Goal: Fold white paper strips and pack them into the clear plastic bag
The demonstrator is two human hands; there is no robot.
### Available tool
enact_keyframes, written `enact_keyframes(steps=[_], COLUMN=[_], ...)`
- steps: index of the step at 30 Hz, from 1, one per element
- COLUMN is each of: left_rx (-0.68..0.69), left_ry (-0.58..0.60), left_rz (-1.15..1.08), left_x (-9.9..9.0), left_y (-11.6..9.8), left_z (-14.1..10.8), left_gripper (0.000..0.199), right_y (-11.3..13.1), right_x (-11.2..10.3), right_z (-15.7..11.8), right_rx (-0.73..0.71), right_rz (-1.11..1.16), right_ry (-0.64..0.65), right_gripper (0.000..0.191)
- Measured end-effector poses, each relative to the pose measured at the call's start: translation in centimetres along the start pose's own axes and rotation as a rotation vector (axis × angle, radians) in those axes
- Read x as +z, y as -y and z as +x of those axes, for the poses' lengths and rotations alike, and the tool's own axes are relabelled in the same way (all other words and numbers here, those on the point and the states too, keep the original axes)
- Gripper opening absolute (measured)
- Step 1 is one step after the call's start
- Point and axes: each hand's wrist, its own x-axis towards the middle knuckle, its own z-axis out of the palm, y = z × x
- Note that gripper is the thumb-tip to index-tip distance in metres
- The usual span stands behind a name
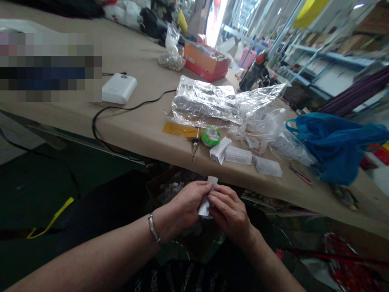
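Note:
Between my two hands is a narrow white printed paper strip (pixel 204 207), held upright over my lap just in front of the table edge. My left hand (pixel 190 200) is closed on its left side, thumb near the top. The fingers of my right hand (pixel 229 209) press on it from the right. Whether it is one strip or a small stack I cannot tell. Below my hands, partly hidden, stands a box (pixel 154 188) with white paper pieces in it. On the table nearby lie fanned and stacked white strips (pixel 238 155).
A soldering iron (pixel 195 148) points toward the table edge, beside a green tape roll (pixel 210 137). Behind lie clear plastic bags (pixel 206 101). A blue bag (pixel 337 142) and pink-handled tool (pixel 300 175) are right. A black cable (pixel 133 108) runs left past a white device (pixel 119 88).

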Motion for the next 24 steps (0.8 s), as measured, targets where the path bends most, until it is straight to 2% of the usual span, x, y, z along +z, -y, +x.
enact_keyframes(steps=[2, 4, 5, 7, 9, 10, 12, 16, 20, 24], left_rx=[-0.031, -0.084, -0.115, -0.159, -0.183, -0.192, -0.190, -0.183, -0.185, -0.143], left_ry=[0.011, 0.058, 0.092, 0.159, 0.226, 0.258, 0.310, 0.304, 0.274, 0.238], left_rz=[0.055, 0.119, 0.144, 0.180, 0.211, 0.231, 0.267, 0.348, 0.383, 0.348], left_x=[-0.2, -0.5, -0.6, -0.8, -1.1, -1.2, -1.3, -1.2, -1.2, -1.2], left_y=[0.0, 0.1, 0.1, 0.3, 0.5, 0.6, 0.7, 0.7, 0.9, 1.1], left_z=[-0.3, -0.8, -1.0, -1.3, -1.5, -1.6, -1.7, -2.0, -2.1, -2.0], left_gripper=[0.014, 0.014, 0.014, 0.014, 0.017, 0.020, 0.021, 0.023, 0.029, 0.025], right_y=[-0.1, -0.6, -1.0, -1.8, -2.5, -2.8, -3.0, -2.7, -2.7, -2.5], right_x=[-0.3, -0.5, -0.6, -0.7, -0.5, -0.4, 0.0, 0.9, 1.1, 0.7], right_z=[-0.2, -0.3, -0.3, -0.2, -0.1, 0.0, 0.2, 0.5, 0.7, 1.0], right_rx=[0.155, 0.408, 0.539, 0.736, 0.821, 0.832, 0.827, 0.758, 0.716, 0.690], right_rz=[0.114, 0.315, 0.464, 0.829, 1.132, 1.224, 1.337, 1.469, 1.467, 1.355], right_ry=[-0.121, -0.220, -0.221, -0.097, 0.111, 0.192, 0.263, 0.205, 0.213, 0.235], right_gripper=[0.031, 0.028, 0.028, 0.036, 0.048, 0.052, 0.054, 0.038, 0.032, 0.038])
